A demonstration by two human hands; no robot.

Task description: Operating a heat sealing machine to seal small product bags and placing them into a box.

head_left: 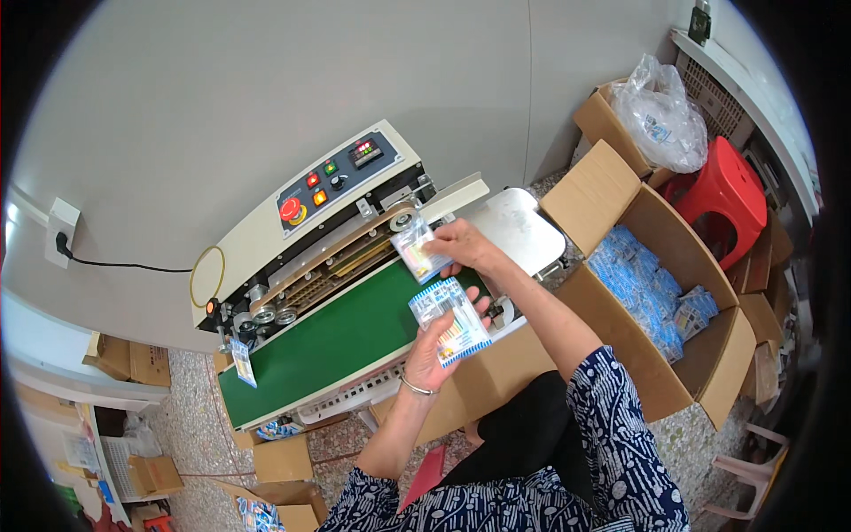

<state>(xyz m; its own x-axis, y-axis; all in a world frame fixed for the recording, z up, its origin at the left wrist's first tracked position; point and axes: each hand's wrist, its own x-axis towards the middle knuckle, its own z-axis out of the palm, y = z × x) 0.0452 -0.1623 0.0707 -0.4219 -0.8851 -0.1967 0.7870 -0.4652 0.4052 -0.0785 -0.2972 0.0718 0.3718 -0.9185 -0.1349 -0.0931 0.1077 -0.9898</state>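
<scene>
My left hand (pixel 429 356) grips a flat clear packet (pixel 452 321) with blue striped edges, thumb across its front; whether more packets lie behind it I cannot tell. Just above, my right hand (pixel 464 245) pinches another clear packet (pixel 411 252) by its right side. That packet is at the right end of a band sealing machine (pixel 257 232), by its rollers and over the green conveyor belt (pixel 332 341). At the belt's far left end, a third packet (pixel 242 363) hangs upright at the machine's edge.
Right of me stands an open carton (pixel 612 306) filled with blue-and-white packets (pixel 634 279). A red stool (pixel 727 199) and a bagged carton (pixel 612 120) are behind it. On the floor at lower left, another carton (pixel 297 492) holds packets. A black cord (pixel 124 264) runs from the wall to the machine.
</scene>
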